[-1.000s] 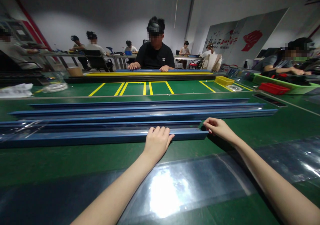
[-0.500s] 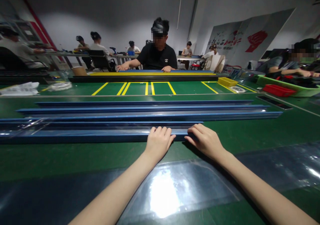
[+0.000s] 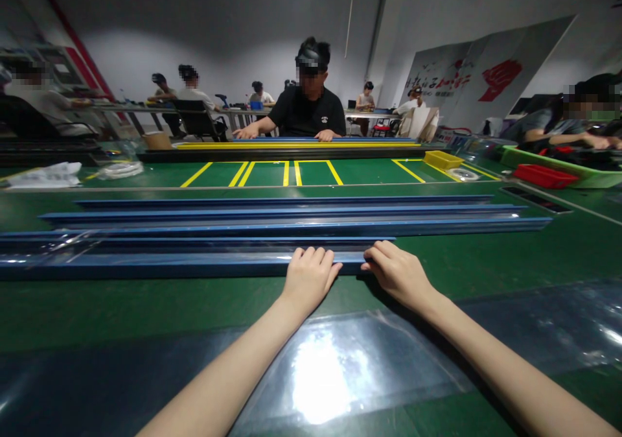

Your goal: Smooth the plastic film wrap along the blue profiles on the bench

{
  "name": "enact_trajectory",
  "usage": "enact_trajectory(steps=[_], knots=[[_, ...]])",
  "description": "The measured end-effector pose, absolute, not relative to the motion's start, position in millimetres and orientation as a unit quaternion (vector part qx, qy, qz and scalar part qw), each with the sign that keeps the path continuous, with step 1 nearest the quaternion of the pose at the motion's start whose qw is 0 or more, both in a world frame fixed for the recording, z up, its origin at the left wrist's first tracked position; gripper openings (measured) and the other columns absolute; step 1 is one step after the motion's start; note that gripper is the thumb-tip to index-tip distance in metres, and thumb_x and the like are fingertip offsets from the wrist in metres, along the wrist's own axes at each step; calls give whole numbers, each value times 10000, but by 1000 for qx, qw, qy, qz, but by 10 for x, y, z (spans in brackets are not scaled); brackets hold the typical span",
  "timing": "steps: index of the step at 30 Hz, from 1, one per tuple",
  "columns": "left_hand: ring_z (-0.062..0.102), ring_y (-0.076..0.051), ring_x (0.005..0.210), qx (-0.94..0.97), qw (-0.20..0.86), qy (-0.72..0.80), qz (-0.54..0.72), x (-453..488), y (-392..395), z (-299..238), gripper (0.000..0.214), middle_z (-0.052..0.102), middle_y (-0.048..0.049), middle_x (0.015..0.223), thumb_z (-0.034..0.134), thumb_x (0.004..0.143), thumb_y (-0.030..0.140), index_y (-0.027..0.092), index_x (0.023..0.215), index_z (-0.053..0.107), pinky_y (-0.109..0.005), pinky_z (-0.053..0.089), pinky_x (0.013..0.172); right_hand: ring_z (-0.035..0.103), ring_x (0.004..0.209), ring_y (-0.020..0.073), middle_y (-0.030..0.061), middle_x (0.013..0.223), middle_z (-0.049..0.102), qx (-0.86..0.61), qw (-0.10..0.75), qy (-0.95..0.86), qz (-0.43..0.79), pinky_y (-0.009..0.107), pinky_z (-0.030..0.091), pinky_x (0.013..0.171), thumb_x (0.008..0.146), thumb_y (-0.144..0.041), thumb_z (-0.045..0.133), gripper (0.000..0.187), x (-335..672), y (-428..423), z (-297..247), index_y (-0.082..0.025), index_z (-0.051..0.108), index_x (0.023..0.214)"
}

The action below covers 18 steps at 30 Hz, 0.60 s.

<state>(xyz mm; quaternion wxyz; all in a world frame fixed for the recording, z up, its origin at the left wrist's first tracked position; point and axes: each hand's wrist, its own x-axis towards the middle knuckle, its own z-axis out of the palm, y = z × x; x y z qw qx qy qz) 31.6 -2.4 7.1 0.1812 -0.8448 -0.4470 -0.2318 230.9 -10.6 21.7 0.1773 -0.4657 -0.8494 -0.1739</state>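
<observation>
A long blue channel strip (image 3: 194,269) lies across the green table in front of me, running off the left edge. My left hand (image 3: 311,273) is closed over its near wall, fingers bent over the top edge and thumb on the near side. At the strip's right end, my right hand (image 3: 396,270) has its fingers curled on the corner, thumb and fingertips close together. Clear film (image 3: 72,246) crosses the strip toward its left part. Just beyond lie more blue channel strips (image 3: 291,225), roughly parallel. Under my forearms is a clear plastic sheet (image 3: 389,353).
Across the table a person in black (image 3: 311,106) sits behind yellow and black strips (image 3: 291,146). A yellow tray (image 3: 442,159), a red tray (image 3: 544,175) and a dark flat phone-like object (image 3: 534,199) are at right. White papers (image 3: 46,174) lie at left.
My right fingers and thumb have drawn slightly closer together at the strip's end. My left hand stays in place on the strip. The view has shifted very slightly.
</observation>
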Motion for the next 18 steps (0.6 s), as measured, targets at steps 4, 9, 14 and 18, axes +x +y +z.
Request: enact_trajectory(steps=[4,9,14,18], knots=[[519,-177,761,-857,157,-420,-255,283,-4,64,205,594,-37,815,401,870,313,166,926,532,-310,329,664,496,687,147,36,729,550,-471,147,-849,-191,257,315,556,873,-273,383,201,2308,-102,266,-191,529,761],[514,-172,853,-870,136,-383,-278,277,-4,65,221,591,-56,936,415,859,267,159,1027,508,-299,358,719,505,664,145,28,725,558,-483,115,-852,-166,259,296,528,848,-271,398,165,2400,-77,346,-205,515,752],[510,-184,926,-857,160,-393,-292,289,-16,71,244,589,-68,1003,441,852,285,167,1056,503,-337,342,796,529,648,135,12,742,584,-528,91,-835,-125,244,266,494,806,-286,431,119,2628,-78,425,-218,504,742],[517,-204,881,-832,178,-444,-279,296,-25,74,283,604,-64,956,477,832,380,168,1012,526,-357,334,779,554,643,139,-2,757,608,-574,60,-811,-95,234,260,481,778,-308,448,120,2858,-87,488,-227,507,712]])
